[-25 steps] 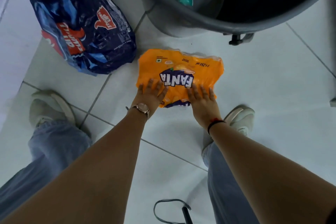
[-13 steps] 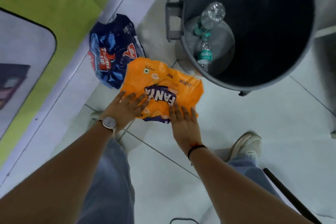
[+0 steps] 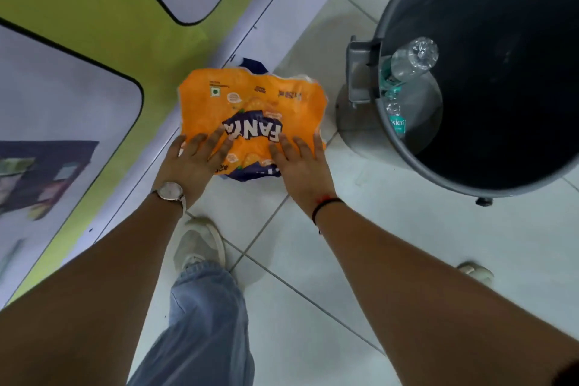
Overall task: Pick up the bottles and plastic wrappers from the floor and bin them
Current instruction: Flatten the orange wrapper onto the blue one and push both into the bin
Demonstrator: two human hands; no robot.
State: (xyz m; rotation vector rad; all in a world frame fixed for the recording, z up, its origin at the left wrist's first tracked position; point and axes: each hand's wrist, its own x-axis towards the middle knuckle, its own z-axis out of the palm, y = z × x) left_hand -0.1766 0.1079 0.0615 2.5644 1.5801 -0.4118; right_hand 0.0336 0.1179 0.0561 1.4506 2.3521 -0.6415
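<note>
Both grips, left hand (image 3: pixel 191 163) and right hand (image 3: pixel 302 166), clamp the wrapper's (image 3: pixel 250 103) near edge. It has risen off the floor (image 3: pixel 360 244), now carried left of the bin (image 3: pixel 488 178) holding bottles (image 3: pixel 407 63); binning comes next.

Orange Fanta wrapper (image 3: pixel 250 103): crumpled plastic, purple logo inverted, held spread above the floor left of the bin (image 3: pixel 407 153). Clear bottles (image 3: pixel 410 61): two, teal-labelled, seen leaning inside the grey bin.

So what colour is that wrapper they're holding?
Orange, with a dark purple logo patch lettered in white; the wrapper shows in the head view.
</note>
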